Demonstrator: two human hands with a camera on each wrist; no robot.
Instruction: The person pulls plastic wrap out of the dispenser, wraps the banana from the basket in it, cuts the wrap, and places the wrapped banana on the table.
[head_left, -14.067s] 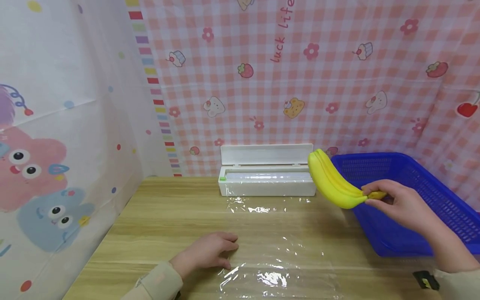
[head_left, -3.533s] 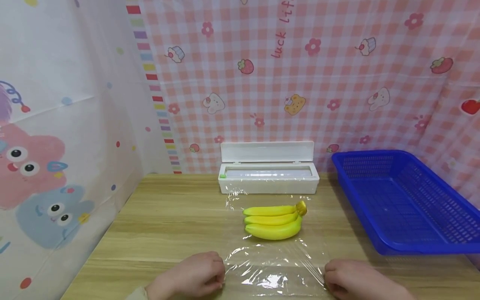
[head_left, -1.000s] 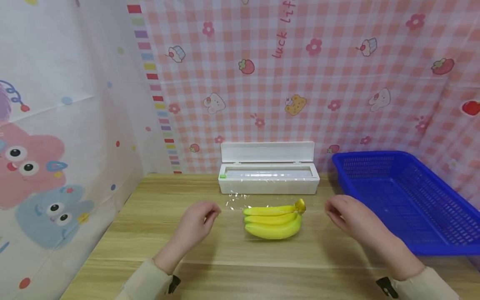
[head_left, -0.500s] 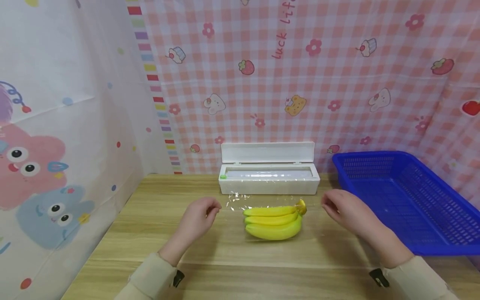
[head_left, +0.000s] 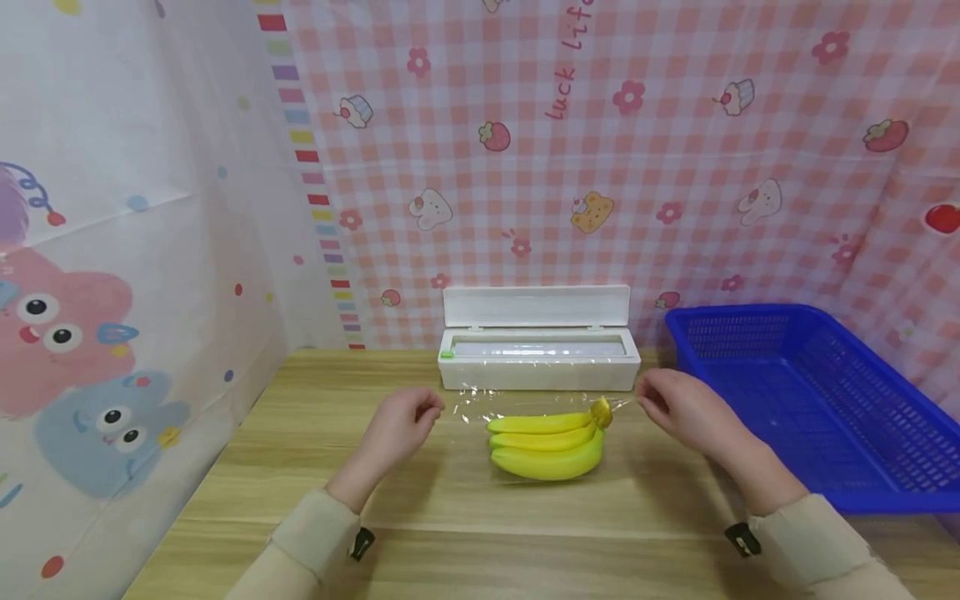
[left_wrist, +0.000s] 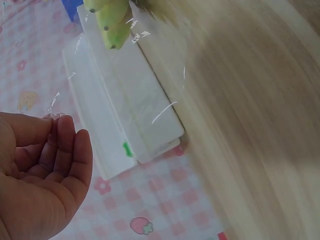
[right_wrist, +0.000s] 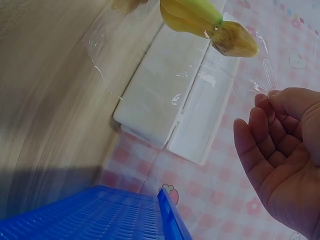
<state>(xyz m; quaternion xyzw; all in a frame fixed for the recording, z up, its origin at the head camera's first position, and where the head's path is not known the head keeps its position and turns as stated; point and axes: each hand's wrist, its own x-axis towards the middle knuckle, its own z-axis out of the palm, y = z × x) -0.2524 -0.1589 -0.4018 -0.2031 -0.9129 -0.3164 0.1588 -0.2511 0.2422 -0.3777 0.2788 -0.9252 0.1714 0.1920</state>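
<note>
A bunch of three yellow bananas (head_left: 543, 450) lies at the table's middle with its golden stem to the right. Clear cling film (head_left: 474, 408) passes over it, visible mostly by its glints. To the left of the bunch, my left hand (head_left: 393, 429) pinches the film's edge between thumb and fingertips, as the left wrist view shows. On the other side, my right hand (head_left: 693, 408) pinches another part of the edge, where the film (right_wrist: 268, 75) gathers in fine creases beside the banana stem (right_wrist: 235, 40). Both hands are raised over the table.
Behind the bananas stands a white cling film box (head_left: 540, 375), lid up, with the film roll inside and a green cutter piece (head_left: 447, 355) at its left end. A blue plastic basket (head_left: 757, 483) sits at the right. Patterned cloths hang behind and at left.
The bananas came from my right hand onto the film. Both hands then took the film's near edge and carried it up and away over the bunch; lately they have crept toward the box.
</note>
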